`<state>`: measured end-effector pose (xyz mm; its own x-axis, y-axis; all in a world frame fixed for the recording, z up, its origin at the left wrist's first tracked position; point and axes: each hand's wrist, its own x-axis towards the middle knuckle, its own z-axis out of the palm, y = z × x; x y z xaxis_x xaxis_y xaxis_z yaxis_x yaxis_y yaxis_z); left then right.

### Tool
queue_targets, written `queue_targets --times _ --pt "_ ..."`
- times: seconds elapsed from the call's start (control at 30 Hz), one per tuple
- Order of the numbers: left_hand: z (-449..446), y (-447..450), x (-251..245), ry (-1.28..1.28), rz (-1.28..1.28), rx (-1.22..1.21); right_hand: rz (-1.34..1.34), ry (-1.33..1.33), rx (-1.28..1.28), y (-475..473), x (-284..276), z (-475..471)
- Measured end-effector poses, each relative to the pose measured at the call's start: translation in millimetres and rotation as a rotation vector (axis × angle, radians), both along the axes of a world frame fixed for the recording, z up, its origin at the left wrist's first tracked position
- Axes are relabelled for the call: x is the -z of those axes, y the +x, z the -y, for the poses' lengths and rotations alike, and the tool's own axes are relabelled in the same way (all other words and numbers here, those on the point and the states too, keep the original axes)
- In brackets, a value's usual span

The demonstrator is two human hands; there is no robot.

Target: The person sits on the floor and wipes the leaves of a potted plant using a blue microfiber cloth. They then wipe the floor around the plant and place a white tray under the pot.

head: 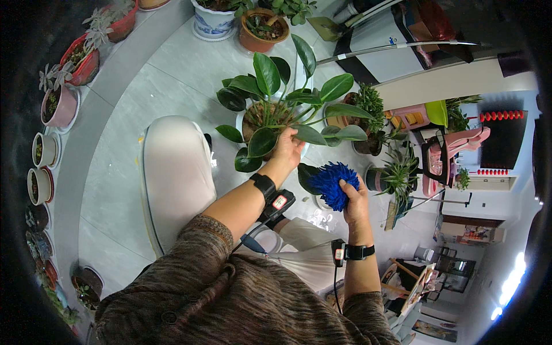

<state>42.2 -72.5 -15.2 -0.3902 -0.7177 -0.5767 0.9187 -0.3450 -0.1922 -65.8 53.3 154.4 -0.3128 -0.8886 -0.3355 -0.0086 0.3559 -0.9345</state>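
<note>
A potted plant with broad, glossy green leaves [266,74] stands on the floor between my knees. My left hand [288,148] pinches one of its leaves [309,134] near the leaf's base. In my right hand [355,200] is a bunched blue chenille microfiber cloth or mitt [334,185], gripped with the thumb on top. Another dark leaf [305,176] lies against the left side of the blue cloth, partly hidden by it. Soil [255,123] shows among the stems, while foliage covers much of the pot.
Small potted succulents [58,103] line a ledge [97,92] at the left. A blue-and-white pot [213,20] and a terracotta pot [264,41] stand beyond the plant. More potted plants [399,170], a broom [391,215] and a pink chair [457,148] are to the right.
</note>
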Motion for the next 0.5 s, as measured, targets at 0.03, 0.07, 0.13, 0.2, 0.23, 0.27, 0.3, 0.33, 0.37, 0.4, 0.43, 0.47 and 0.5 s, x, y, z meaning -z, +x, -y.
queue_targets --times 0.03,0.07,0.13,0.2,0.23,0.27,0.3,0.33,0.37,0.4,0.43,0.47,0.5 --pt "-4.9 0.9 3.4 -0.049 0.029 -0.018 -0.029 -0.008 -0.013 0.8 -0.7 0.8" --pt "-11.2 2.4 6.2 -0.097 0.061 -0.036 -0.080 0.003 0.006 1.2 -1.9 1.8" --pt "-20.8 8.5 10.9 -0.180 0.081 -0.032 -0.096 -0.071 -0.016 3.2 -2.9 6.1" --pt "-25.7 13.0 13.9 -0.279 0.081 -0.014 -0.184 -0.117 -0.019 6.8 -1.6 15.1" --pt "-26.9 14.4 15.2 -0.307 0.079 -0.012 -0.239 -0.179 -0.069 10.3 2.1 22.7" --pt "-27.7 14.9 16.5 -0.325 0.086 -0.005 -0.304 -0.239 -0.125 14.4 7.1 31.6" --pt "-28.4 14.9 17.7 -0.347 0.101 0.020 -0.369 -0.298 -0.180 18.4 12.7 41.9" --pt "-28.6 15.0 18.9 -0.373 0.110 0.028 -0.556 -0.370 -0.321 22.5 19.6 54.4" --pt "-29.6 15.0 19.8 -0.448 0.103 0.011 -0.728 -0.444 -0.455 26.9 27.8 68.1" --pt "-29.6 15.7 20.5 -0.347 0.217 0.234 -0.831 -0.446 -0.581 32.8 38.5 81.6" --pt "-30.8 17.0 20.6 -0.342 0.129 0.186 -0.904 -0.474 -0.694 39.2 50.7 93.3" --pt "-31.2 19.3 20.3 -0.353 0.044 0.135 -0.954 -0.380 -0.737 46.0 63.8 101.6" --pt "-32.0 22.3 19.2 -0.294 -0.008 0.124 -0.986 -0.306 -0.785 51.3 75.2 107.6"
